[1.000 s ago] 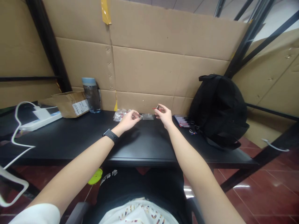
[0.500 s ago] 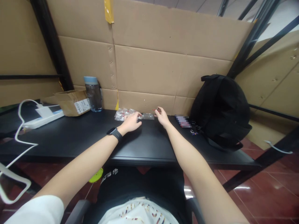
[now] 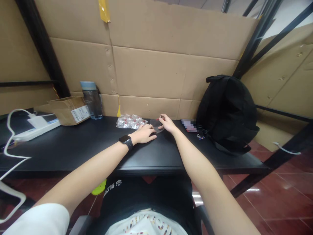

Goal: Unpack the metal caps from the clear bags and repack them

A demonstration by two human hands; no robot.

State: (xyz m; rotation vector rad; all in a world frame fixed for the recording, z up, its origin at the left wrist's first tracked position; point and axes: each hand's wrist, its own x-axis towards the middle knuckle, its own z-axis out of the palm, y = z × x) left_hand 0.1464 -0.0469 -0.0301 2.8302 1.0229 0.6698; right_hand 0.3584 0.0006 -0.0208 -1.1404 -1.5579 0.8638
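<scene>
light: even, soft overhead | glare: on floor tiles (image 3: 281, 186) right of desk (image 3: 73, 147) | edges: wide-angle bowing | focus: slightly soft

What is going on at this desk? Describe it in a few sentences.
A seated person works at the back of a black desk. The left hand lies flat, pressing a small clear bag onto the desk. The right hand pinches a tiny red piece at the bag's far edge. A pile of clear packets lies just left of the hands; a backpack stands at right.
</scene>
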